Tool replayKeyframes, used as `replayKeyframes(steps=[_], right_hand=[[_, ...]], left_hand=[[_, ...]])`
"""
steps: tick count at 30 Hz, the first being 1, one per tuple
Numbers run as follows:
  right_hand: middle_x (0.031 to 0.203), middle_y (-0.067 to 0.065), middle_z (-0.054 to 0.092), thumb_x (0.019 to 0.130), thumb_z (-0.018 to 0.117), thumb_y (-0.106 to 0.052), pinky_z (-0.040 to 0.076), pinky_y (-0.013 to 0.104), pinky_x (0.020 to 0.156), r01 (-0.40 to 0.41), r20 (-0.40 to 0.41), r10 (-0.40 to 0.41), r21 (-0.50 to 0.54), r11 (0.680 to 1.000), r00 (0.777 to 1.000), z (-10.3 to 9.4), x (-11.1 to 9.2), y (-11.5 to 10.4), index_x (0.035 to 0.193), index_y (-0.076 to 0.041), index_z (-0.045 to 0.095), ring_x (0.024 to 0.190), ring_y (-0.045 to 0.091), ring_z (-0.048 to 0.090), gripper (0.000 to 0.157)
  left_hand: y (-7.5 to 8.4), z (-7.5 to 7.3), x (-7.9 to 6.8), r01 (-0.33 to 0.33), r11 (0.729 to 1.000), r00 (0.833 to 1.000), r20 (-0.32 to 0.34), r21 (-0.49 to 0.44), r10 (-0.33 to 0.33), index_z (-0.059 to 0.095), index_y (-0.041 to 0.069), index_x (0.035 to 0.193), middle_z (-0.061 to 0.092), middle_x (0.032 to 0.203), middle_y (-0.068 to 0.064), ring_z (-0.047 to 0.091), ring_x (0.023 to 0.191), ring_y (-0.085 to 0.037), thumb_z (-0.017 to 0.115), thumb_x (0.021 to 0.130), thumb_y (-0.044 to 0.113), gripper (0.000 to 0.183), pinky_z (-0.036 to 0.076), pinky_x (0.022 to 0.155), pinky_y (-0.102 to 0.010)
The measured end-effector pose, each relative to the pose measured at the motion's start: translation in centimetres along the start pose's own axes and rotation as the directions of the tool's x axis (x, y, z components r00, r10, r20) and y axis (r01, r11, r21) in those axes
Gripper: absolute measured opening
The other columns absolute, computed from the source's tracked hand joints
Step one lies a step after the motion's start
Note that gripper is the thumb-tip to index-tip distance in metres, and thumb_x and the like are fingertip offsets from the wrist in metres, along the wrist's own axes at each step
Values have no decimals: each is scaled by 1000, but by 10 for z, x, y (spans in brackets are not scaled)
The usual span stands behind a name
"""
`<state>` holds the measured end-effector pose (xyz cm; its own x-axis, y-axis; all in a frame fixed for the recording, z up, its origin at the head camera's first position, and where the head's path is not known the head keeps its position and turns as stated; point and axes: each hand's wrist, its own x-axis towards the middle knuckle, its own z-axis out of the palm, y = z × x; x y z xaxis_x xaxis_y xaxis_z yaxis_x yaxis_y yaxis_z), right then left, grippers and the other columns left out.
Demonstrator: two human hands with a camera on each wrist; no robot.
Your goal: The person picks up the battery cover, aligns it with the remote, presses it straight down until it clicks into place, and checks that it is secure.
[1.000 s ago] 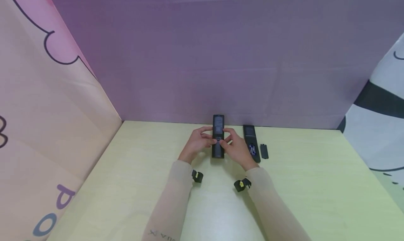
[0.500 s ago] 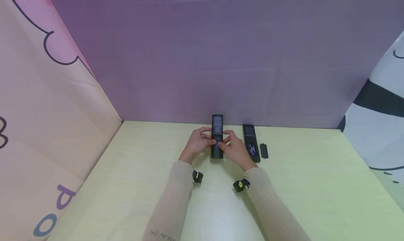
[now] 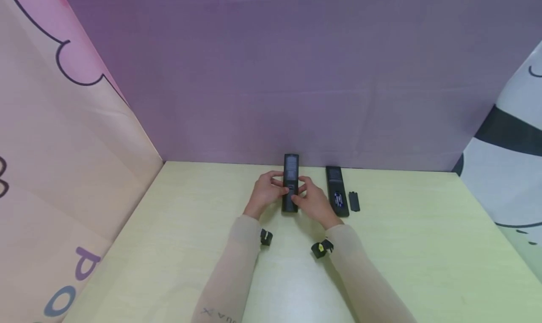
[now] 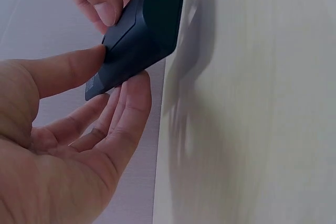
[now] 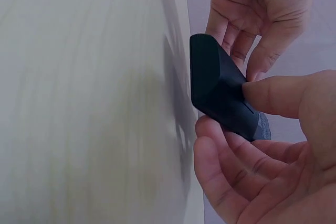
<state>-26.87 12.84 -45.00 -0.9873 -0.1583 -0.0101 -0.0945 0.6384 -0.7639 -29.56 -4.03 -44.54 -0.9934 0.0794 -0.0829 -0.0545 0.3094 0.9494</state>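
Between the two hands, above the far part of the table, a black remote control (image 3: 290, 167) is held with its back and label facing the head camera. My left hand (image 3: 267, 192) pinches its left edge, thumb on the back and fingers underneath. From the other side my right hand (image 3: 314, 201) grips it, its thumb (image 5: 273, 94) pressing on the back near the seam of the battery cover. In the left wrist view the remote's thick end (image 4: 165, 11) points toward the camera. The remote's underside is hidden by fingers.
A second black remote (image 3: 336, 186) lies to the right, its battery compartment uncovered with batteries inside. Beside it rests a small black battery cover (image 3: 354, 201). A purple cloth wall (image 3: 313, 78) stands behind the pale table (image 3: 406, 248); printed panels flank both sides.
The held remote has shifted slightly left. My right thumb has slid a little down its back, toward the near end. The remote and cover on the table stay put.
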Motion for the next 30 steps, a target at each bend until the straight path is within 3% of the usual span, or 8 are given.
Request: replayKeyframes(steps=[8,21,30], right_hand=[[121,18,69,96,68,-17,55,41,84,4,9,-4,-13,1000,1000,3,1,2,154,-2,36,94,26,71,68],[127,18,67,95,70,-15,54,44,89,-24,28,25,-13,1000,999,4,0,3,156,-4,32,98,27,69,73],[131,19,64,94,71,-15,55,43,89,-35,56,35,2,999,998,7,1,3,158,-5,30,102,29,69,76]], left_hand=[[1,2,-1,4,996,999,-32,91,-2,64,8,134,73,105,-18,70,84,-23,78,84,0,53,56,73,-30],[0,4,-2,-16,994,1000,-20,107,18,63,7,137,74,105,-19,72,84,-23,76,81,-3,58,56,79,-33],[-1,3,-3,12,994,1000,-19,109,-10,62,7,138,73,108,-19,71,88,-25,76,81,-3,59,57,80,-34]])
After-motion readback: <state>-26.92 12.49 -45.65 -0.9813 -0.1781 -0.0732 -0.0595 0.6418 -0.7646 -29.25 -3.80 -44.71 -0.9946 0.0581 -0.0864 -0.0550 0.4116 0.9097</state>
